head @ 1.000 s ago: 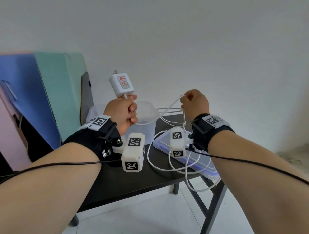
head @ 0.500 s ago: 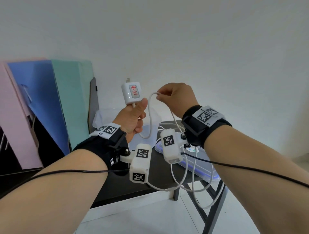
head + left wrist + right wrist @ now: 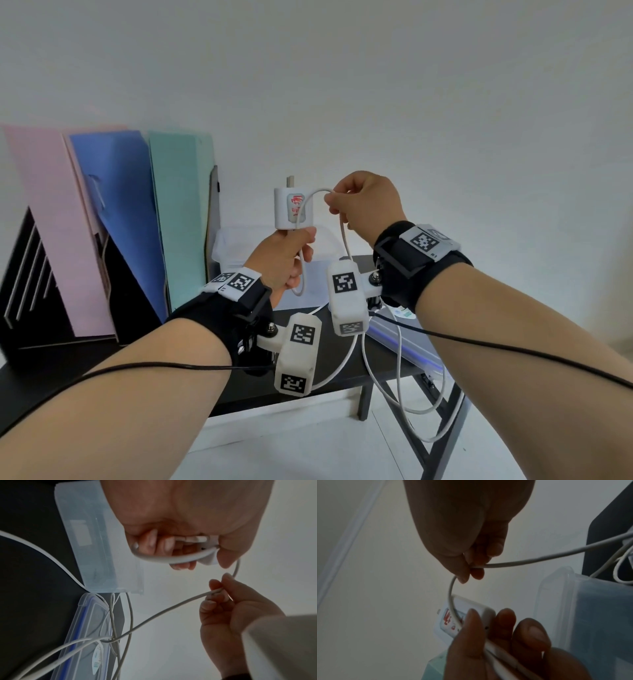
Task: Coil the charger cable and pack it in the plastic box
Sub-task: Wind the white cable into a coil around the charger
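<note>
The left hand is curled round the base of the charger plug, holding the white block upright in the air above the counter, its metal prong pointing up. The block's long axis runs near vertical, and the thumb presses the first turn of the charger cable against its lower edge.

The right hand sits just beside the block, on its right and level with its top, pinching the cable between thumb and fingertips. From that pinch a short arc crosses the block's labelled face down to the left thumb; the other way the cable drops past the right wrist and hangs in long loose loops off the counter's front edge — most of it is still uncoiled. So the coming move looks like a wrap along that vertical axis: the right hand, nearer the free length, would carry the cable over the block while the left keeps it steady.

The plastic box stands open on the counter directly behind the hands, with its lid lying flat to the right under the hanging cable.

The label on the block carries red marks — too blurred to read. The wrist bands bear square black-and-white code patches, and a small sticker on the lid cannot be read.
</note>
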